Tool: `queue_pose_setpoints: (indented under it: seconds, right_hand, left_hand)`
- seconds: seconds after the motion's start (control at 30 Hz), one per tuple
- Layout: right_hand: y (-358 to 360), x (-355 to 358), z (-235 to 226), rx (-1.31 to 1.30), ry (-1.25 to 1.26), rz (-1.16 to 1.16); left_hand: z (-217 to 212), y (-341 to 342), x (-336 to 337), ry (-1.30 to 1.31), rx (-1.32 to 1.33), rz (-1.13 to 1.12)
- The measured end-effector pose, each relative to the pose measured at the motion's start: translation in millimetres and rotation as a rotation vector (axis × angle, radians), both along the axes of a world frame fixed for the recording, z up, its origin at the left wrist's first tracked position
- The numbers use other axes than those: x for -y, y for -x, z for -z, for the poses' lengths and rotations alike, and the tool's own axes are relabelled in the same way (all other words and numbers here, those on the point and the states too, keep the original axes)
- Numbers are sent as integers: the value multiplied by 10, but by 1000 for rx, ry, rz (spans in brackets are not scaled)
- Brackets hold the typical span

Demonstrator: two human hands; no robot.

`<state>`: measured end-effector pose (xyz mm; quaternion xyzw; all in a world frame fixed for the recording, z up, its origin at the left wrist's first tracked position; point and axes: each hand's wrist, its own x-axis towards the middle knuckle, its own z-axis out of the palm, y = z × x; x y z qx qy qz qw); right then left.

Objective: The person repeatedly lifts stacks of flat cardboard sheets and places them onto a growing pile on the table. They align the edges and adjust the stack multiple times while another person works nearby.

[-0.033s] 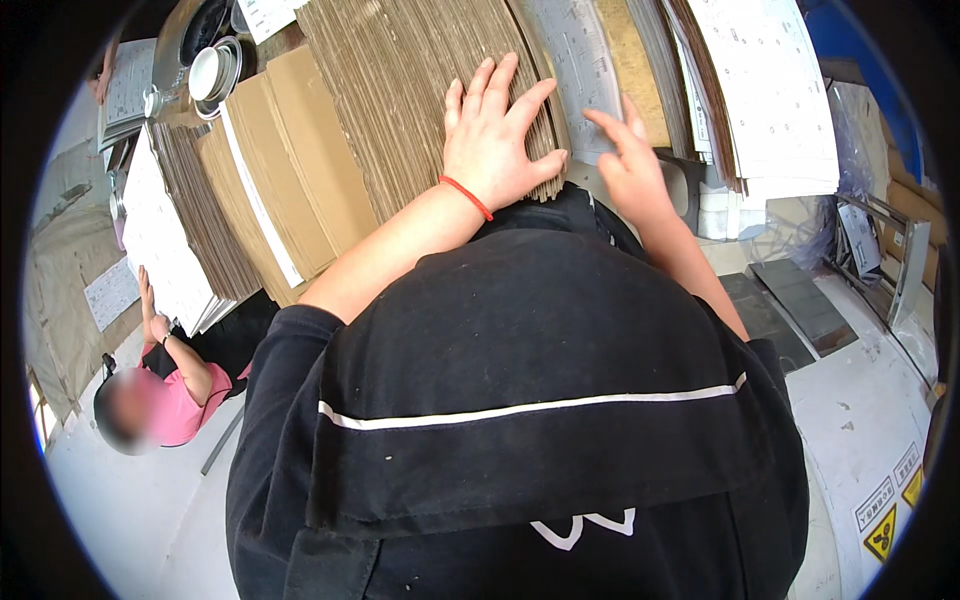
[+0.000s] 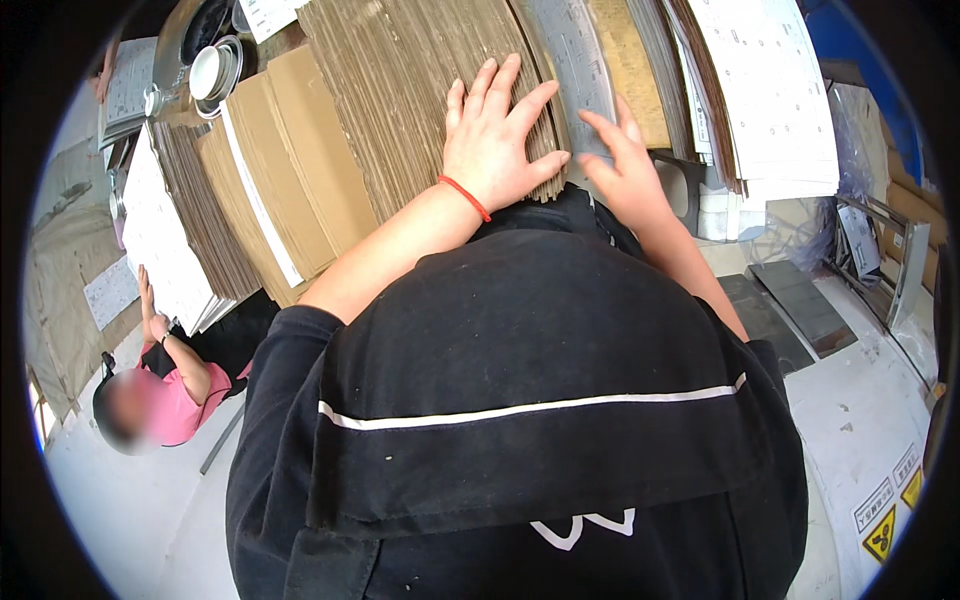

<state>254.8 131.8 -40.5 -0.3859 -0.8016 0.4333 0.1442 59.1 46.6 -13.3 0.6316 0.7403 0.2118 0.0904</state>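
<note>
My left hand, with a red cord at its wrist, lies with spread fingers on the right part of a big stack of brown corrugated cardboard sheets standing on edge. Nothing is gripped in it. To its right, my right hand hovers with fingers apart near the right edge of that stack, beside a grey printed surface. No object shows between its fingers, which are slightly blurred. Between the two hands is a narrow gap.
Left of the stack sit folded brown cardboard and a white-faced sheet stack. Bowls stand at the far left. More white printed sheets rise at right. A person in pink works at the left.
My right hand has shifted slightly left, closer to the stack's edge, its thumb and fingers moving a little. My left hand has hardly moved.
</note>
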Motion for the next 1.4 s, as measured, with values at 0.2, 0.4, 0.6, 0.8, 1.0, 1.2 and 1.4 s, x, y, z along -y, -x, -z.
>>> queue_pose_setpoints:
  seconds: [0.2,0.4,0.6,0.8,1.0,1.2,1.4]
  right_hand:
    - [78,-9,-129,111,-26,43]
    - [73,-11,-130,79,29,51]
    - [75,19,-132,-160,84,-39]
    - [46,36,-106,47,-100,-81]
    - [88,144,-149,146,-78,-5]
    - [60,123,-88,59,44,25]
    - [33,97,-149,-116,86,34]
  left_hand:
    - [19,118,61,17,-5,65]
    - [40,135,78,-11,6,74]
    - [42,136,75,-15,4,69]
    - [49,129,79,-13,6,55]
    - [26,161,81,-6,22,79]
    - [19,169,81,20,27,81]
    - [19,169,83,19,23,79]
